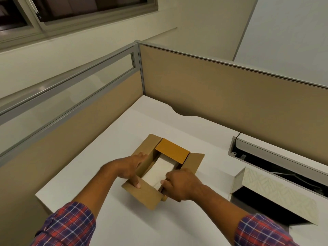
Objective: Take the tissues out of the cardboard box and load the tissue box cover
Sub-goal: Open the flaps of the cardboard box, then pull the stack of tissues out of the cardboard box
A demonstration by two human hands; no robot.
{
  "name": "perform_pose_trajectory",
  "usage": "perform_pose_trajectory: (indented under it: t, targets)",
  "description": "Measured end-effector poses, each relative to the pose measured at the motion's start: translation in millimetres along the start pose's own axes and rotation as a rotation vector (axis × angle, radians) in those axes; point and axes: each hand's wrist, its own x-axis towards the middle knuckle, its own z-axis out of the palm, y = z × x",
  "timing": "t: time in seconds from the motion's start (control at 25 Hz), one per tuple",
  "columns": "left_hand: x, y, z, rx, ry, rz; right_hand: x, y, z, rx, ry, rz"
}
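A brown cardboard box (142, 196) lies on the white desk with its flaps spread open. A white stack of tissues (158, 172) shows inside it. My left hand (131, 167) rests on the box's left wall and flap, with the thumb pressing the near flap. My right hand (181, 185) is at the box's right side, fingers curled around the near right edge of the tissue stack. An orange-brown flap (173, 153) covers the far end of the tissues. The tissue box cover (276, 194), cream with a leaf pattern and a dark open inside, lies at the right.
The white desk (115, 139) sits in a cubicle corner with tan partition walls (213, 89) behind and to the left. A recessed cable tray (266, 157) with a grey lid runs along the back right. The desk's left edge is near the box.
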Motion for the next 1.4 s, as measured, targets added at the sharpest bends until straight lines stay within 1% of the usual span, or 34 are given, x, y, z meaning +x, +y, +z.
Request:
perform_pose_trajectory:
  t: [0.08, 0.32, 0.52, 0.64, 0.76, 0.88, 0.96, 1.04, 1.08, 1.12, 1.2, 1.24, 1.28, 1.32, 1.4]
  targets:
    - [0.8, -3.7, 6.8, 0.035, 0.026, -0.001, 8.8, 13.9, 0.6, -0.082, 0.006, 0.069]
    - [4.2, -12.8, 23.3, 0.057, 0.141, 0.03, 28.3, 42.6, -0.1, 0.016, 0.188, 0.164]
    - [7.4, -15.8, 31.7, -0.014, 0.169, 0.049, 41.2, 58.9, -8.7, 0.182, 0.119, 0.306]
    - [13.4, -19.2, 38.9, -0.042, 0.202, 0.057, 43.2, 67.5, -6.7, 0.255, 0.064, 0.35]
    - [20.4, -22.7, 45.2, -0.054, 0.25, 0.059, 42.2, 75.4, -1.3, 0.299, 0.086, 0.324]
    - [20.8, -22.1, 45.9, -0.054, 0.26, 0.061, 42.5, 83.1, 3.5, 0.301, 0.104, 0.264]
    - [17.4, -20.4, 41.5, -0.04, 0.229, 0.065, 42.1, 87.7, 10.0, 0.223, 0.094, 0.231]
    - [14.3, -13.8, 33.4, 0.09, 0.206, 0.039, 39.3, 89.5, 17.6, 0.108, 0.099, 0.206]
    - [13.6, -6.4, 29.3, 0.168, 0.236, 0.028, 36.0, 89.1, 20.7, 0.054, 0.121, 0.187]
    - [13.4, 3.8, 27.0, 0.2, 0.307, 0.035, 31.9, 87.4, 23.0, 0.009, 0.149, 0.167]
    - [15.9, 27.9, 29.4, 0.1, 0.484, 0.107, 20.0, 79.4, 25.6, -0.047, 0.199, 0.14]
    - [18.5, 39.1, 33.1, 0.013, 0.528, 0.142, 12.5, 74.1, 27.1, -0.066, 0.223, 0.126]
    - [22.1, 48.9, 37.5, -0.078, 0.521, 0.159, 4.5, 68.4, 29.4, -0.084, 0.246, 0.108]
    - [27.6, 55.9, 41.5, -0.171, 0.477, 0.152, -3.8, 62.2, 32.5, -0.105, 0.264, 0.086]
    - [44.9, 64.0, 47.7, -0.342, 0.351, 0.074, -19.7, 49.6, 40.5, -0.139, 0.275, 0.044]
